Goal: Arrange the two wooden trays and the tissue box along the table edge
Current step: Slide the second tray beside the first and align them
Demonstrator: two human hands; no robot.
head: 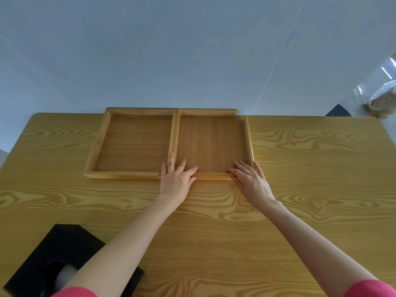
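Two shallow wooden trays lie side by side against the far edge of the table (300, 189), their inner walls touching. The left tray (130, 142) is untouched. On the right tray (211, 140), my left hand (176, 179) grips the near left corner, fingers spread over the rim and onto the floor of the tray. My right hand (249, 179) holds the near right corner the same way. A black tissue box (64, 249) with a white tissue in its opening sits at the near left, partly hidden under my left forearm.
A pale wall rises straight behind the table's far edge. Past the far right corner lies a brownish bag wrapped in clear plastic (381, 103). Bare wood stretches to the right of the trays and across the table's middle.
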